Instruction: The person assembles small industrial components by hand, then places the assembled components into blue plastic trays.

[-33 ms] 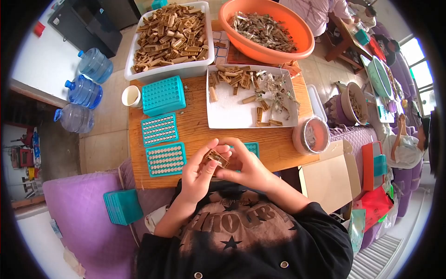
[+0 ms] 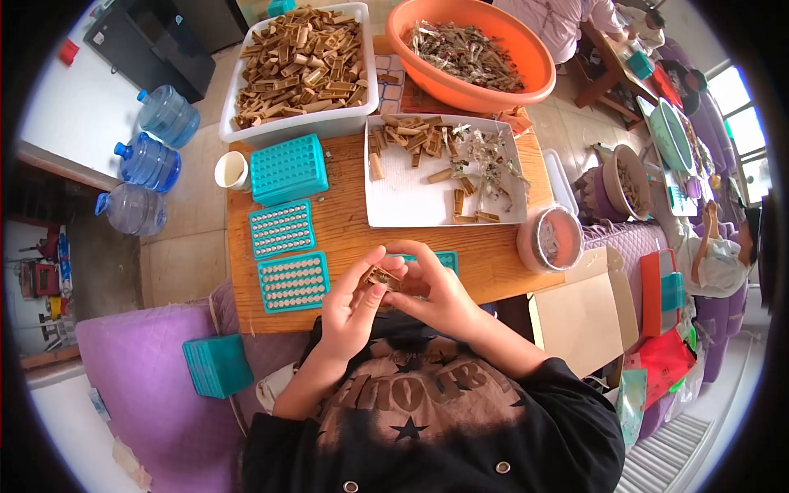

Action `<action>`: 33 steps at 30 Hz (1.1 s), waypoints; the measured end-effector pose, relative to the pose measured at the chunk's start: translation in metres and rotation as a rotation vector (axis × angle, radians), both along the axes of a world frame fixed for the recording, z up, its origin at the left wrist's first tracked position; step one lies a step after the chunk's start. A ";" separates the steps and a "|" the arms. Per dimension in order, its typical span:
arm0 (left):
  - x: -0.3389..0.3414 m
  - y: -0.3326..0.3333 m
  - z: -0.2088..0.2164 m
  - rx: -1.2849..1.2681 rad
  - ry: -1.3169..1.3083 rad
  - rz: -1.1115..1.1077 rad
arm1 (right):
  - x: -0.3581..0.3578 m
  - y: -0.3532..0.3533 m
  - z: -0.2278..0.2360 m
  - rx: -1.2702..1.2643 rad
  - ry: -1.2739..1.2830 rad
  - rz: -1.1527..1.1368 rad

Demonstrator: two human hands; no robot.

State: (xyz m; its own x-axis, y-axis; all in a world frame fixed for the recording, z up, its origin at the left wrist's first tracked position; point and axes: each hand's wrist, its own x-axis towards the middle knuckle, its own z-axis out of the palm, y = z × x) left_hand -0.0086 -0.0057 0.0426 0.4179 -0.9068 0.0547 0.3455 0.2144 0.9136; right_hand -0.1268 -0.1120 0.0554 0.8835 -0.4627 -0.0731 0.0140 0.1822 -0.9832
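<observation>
Over the table's near edge, my left hand (image 2: 345, 316) pinches a small brown plastic casing (image 2: 380, 277) between thumb and fingers, its open hollow side up. My right hand (image 2: 448, 300) is curled in from the other side, with thumb and fingertips at the same casing; what lies between those fingertips is too small to make out. Behind my hands a teal tray (image 2: 446, 261) is partly hidden. Left of them lie two teal trays, one with rows of round pale pieces (image 2: 293, 282), the other with small silvery pieces (image 2: 282, 228).
A white box lid (image 2: 403, 197) holds brown casings and tangled clear-wrapped parts. Behind it stand a white tub (image 2: 226, 123) of casings and an orange basin (image 2: 526, 86) of wrapped parts. Stacked teal trays (image 2: 288, 168), a paper cup (image 2: 233, 170) and a round container (image 2: 530, 246) flank it.
My right thumb and fingers have come in slightly closer to the casing. The casing has tilted a little in my left hand; everything else stays put.
</observation>
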 end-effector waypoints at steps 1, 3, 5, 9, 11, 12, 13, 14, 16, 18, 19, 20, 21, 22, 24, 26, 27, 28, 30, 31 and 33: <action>-0.001 0.001 -0.001 -0.007 -0.127 0.049 | -0.001 0.000 0.002 -0.133 0.062 -0.017; -0.001 0.001 -0.003 -0.007 -0.266 0.130 | -0.003 0.001 0.009 -0.334 0.115 -0.051; 0.000 0.002 -0.002 0.000 -0.264 0.120 | -0.006 0.002 0.008 -0.361 0.110 -0.076; 0.000 0.002 -0.013 -0.041 0.079 0.079 | -0.005 0.004 -0.003 -0.271 0.047 -0.072; -0.001 -0.002 -0.009 -0.026 0.332 0.076 | -0.002 0.005 -0.003 -0.092 0.025 -0.072; -0.001 -0.003 -0.007 -0.010 0.584 0.078 | -0.001 0.005 -0.003 0.089 0.003 -0.066; -0.001 -0.004 -0.008 0.029 0.680 0.096 | 0.000 0.005 -0.003 0.090 0.002 -0.064; -0.001 -0.003 -0.010 0.029 0.679 0.099 | 0.000 0.005 -0.004 0.108 0.025 -0.047; -0.001 -0.003 -0.019 0.048 0.391 0.055 | -0.001 0.004 -0.005 0.126 0.050 -0.033; 0.003 -0.002 -0.035 0.058 0.310 0.048 | -0.004 0.002 -0.015 0.005 0.133 0.089; 0.005 -0.001 -0.039 0.068 0.228 0.041 | -0.005 0.003 -0.021 -0.028 0.116 0.108; 0.006 0.000 -0.041 0.069 0.229 0.040 | -0.006 0.002 -0.019 -0.026 0.118 0.107; 0.007 0.000 -0.040 0.101 0.327 0.007 | -0.008 -0.001 -0.016 -0.015 0.170 0.136; 0.008 0.000 -0.040 0.133 0.424 -0.028 | -0.009 -0.004 -0.015 -0.004 0.223 0.165; 0.007 0.003 -0.050 0.133 0.417 -0.028 | -0.015 -0.009 -0.029 -0.083 0.198 0.156; 0.007 0.006 -0.053 0.133 0.411 -0.029 | -0.022 -0.019 -0.033 -0.183 0.231 0.060; 0.006 0.006 -0.049 0.184 0.459 0.006 | -0.027 -0.027 -0.040 -0.418 0.289 -0.083; 0.007 0.006 -0.047 0.234 0.506 0.045 | -0.031 -0.036 -0.044 -0.515 0.344 -0.201; 0.012 0.010 -0.052 0.197 0.517 0.012 | -0.042 -0.053 -0.047 -0.716 0.503 -0.134; 0.012 0.012 -0.053 0.193 0.546 0.013 | -0.047 -0.055 -0.050 -0.716 0.505 -0.133; 0.014 0.014 -0.058 0.184 0.568 0.006 | -0.052 -0.057 -0.059 -0.832 0.487 -0.004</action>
